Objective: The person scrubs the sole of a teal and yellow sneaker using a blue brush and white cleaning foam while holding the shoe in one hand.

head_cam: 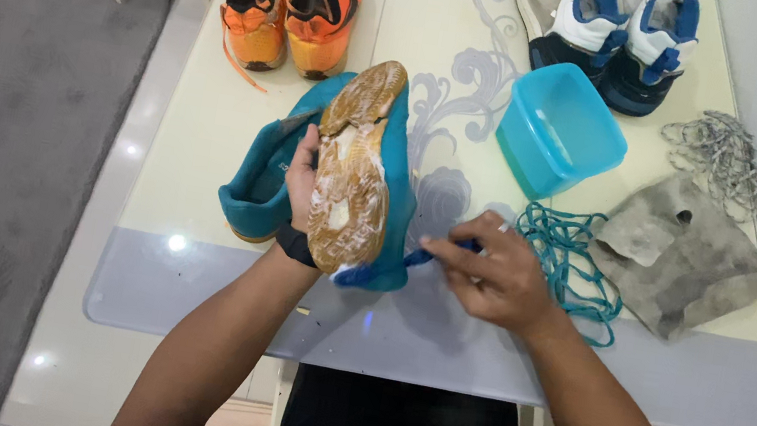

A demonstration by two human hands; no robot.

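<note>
Near the front edge of the pale cream tabletop point(202, 175) with its grey swirl pattern, the left hand point(301, 180) grips a teal suede shoe point(396, 196) turned sole-up, its tan rubber sole point(352, 173) streaked with white foam. The fingers wrap the shoe's side, thumb against the sole's edge. A second teal shoe point(250, 193) lies just behind it, touching. The right hand point(496, 272) is clenched around a blue-handled brush point(422, 256) — its head meets the heel end of the sole, and the handle is mostly hidden inside the fist.

A square translucent blue plastic tub point(562, 131) stands open at mid-table, unlabelled. Teal laces point(573, 264) lie in a loose tangle just right of the right hand, touching a crumpled, stained grey cloth point(685, 257). Grey laces point(722, 156) are heaped beyond the cloth near the right edge. A pair of orange trainers point(292, 2) stands at the far left, a white-and-blue pair point(619, 33) at the far right. Bare tabletop shows along the left side and the grey front strip — both hands work close to that front edge.
</note>
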